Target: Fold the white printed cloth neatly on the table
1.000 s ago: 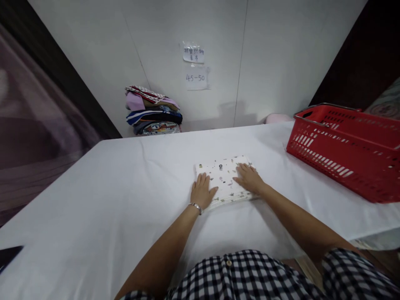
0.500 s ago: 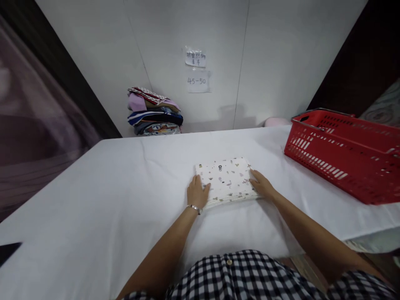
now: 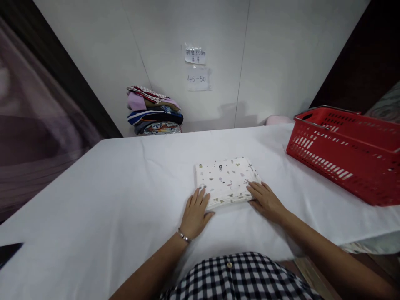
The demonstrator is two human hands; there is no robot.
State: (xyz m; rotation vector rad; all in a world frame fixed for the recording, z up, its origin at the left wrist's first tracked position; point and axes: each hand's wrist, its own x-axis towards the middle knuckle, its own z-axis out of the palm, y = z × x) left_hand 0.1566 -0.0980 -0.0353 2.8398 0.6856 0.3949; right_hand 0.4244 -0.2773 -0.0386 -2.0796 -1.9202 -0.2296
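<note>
A folded white cloth (image 3: 226,177) printed with small plants and shapes lies flat on the white-covered table (image 3: 131,200), its layered edge facing me. My left hand (image 3: 196,214), with a silver bracelet at the wrist, is open, its fingertips at the cloth's near left corner and its thumb apart from the fingers. At the near right corner, my right hand (image 3: 265,201) rests open with fingers on top of the cloth and the thumb by its front edge.
A red plastic basket (image 3: 343,154) with a metal handle stands on the right of the table. Toward the back left is a stack of folded fabrics (image 3: 154,111). Paper signs (image 3: 199,79) are stuck on the wall behind. A pink item (image 3: 279,120) shows at the far edge.
Both hands have slid toward me along the cloth's sides to its near corners. The cloth stays in about the same place.
</note>
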